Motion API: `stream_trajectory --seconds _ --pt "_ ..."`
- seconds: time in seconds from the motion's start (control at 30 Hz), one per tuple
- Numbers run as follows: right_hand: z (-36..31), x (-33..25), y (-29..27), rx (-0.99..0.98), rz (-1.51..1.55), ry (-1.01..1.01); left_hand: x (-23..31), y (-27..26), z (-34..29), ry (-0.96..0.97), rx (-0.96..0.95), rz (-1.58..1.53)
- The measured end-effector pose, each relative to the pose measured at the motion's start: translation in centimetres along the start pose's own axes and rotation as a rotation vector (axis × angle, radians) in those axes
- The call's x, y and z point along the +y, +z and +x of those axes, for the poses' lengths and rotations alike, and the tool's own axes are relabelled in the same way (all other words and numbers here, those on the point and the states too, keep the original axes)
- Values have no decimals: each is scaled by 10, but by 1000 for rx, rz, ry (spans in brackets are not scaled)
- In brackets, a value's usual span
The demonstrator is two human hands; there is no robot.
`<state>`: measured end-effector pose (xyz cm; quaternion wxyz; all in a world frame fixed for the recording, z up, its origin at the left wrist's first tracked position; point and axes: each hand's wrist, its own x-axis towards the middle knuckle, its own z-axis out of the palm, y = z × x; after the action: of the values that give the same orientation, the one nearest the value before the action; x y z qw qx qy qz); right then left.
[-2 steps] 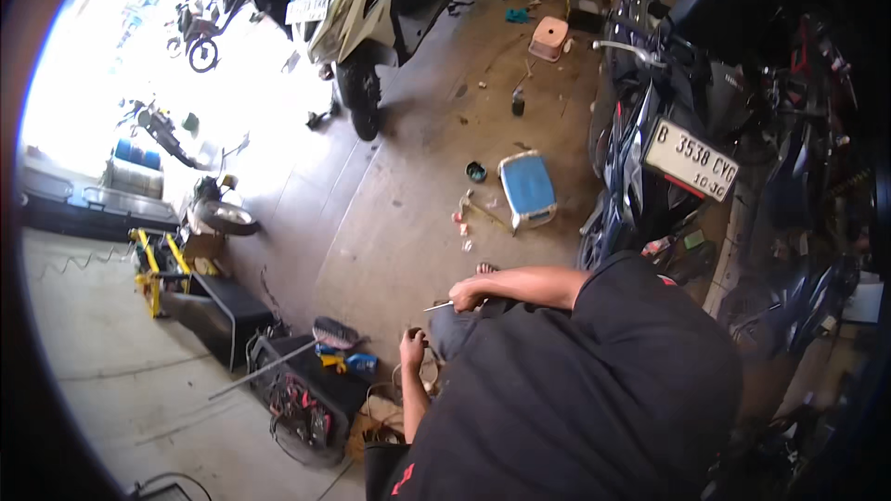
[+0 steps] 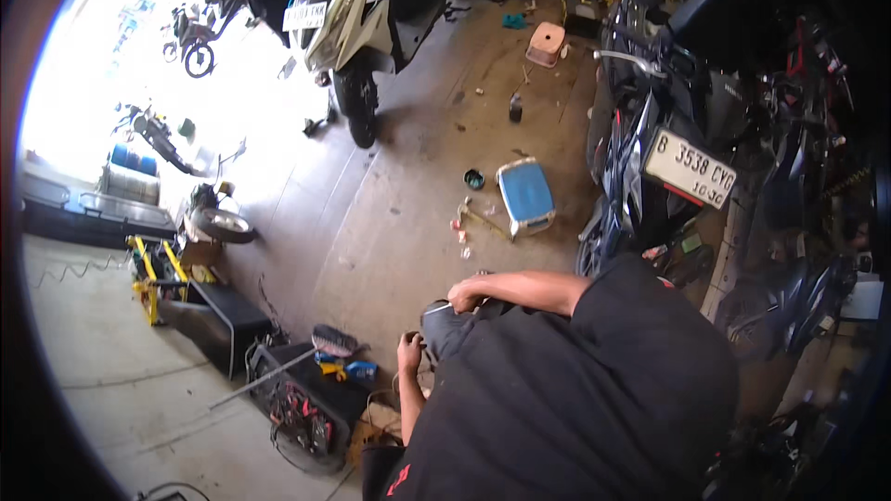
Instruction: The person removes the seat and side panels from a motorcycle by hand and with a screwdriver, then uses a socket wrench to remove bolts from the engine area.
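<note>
My right hand (image 2: pixel 464 296) is closed round a thin metal rod (image 2: pixel 438 307). The bare end of this rod points left over my grey-clad knee (image 2: pixel 447 329), and whatever part lies inside the fist is hidden. Lower and to the left, my left hand (image 2: pixel 409 351) is curled, with something small and dark at its fingertips that is too unclear to name. The two hands are apart, on either side of the knee. My dark shirt covers much of the lower right and hides what lies beneath.
A blue-topped stool (image 2: pixel 527 191) stands ahead, beside a small dark bowl (image 2: pixel 474 178). To the right is a parked motorcycle (image 2: pixel 640 167); a light-coloured scooter (image 2: pixel 348 23) stands far ahead. At left, a brush (image 2: pixel 334 340) lies near a black tray of tools (image 2: pixel 302 417).
My knee shows slightly farther left, now behind the rod. Both hands keep nearly the same place and grip, and the whole view has shifted a little.
</note>
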<state>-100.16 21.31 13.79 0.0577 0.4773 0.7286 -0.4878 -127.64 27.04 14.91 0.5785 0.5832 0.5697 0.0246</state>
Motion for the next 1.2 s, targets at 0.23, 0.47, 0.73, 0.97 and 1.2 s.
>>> stream_trajectory --seconds 0.23,0.47,0.73,0.97,1.2 --pt "-15 81 -183 117 412 465 74 -85 148 -138 -193 207" --pt "-8 274 -202 579 578 1011 268 -115 357 -35 -157 434" --pt "-21 280 -287 863 1696 1076 555 -109 682 491 -554 908" --pt "28 370 -302 982 1566 1229 748 90 829 924 -789 1242" --pt "-20 467 -381 1310 1480 1426 833 287 765 884 -1702 1476"
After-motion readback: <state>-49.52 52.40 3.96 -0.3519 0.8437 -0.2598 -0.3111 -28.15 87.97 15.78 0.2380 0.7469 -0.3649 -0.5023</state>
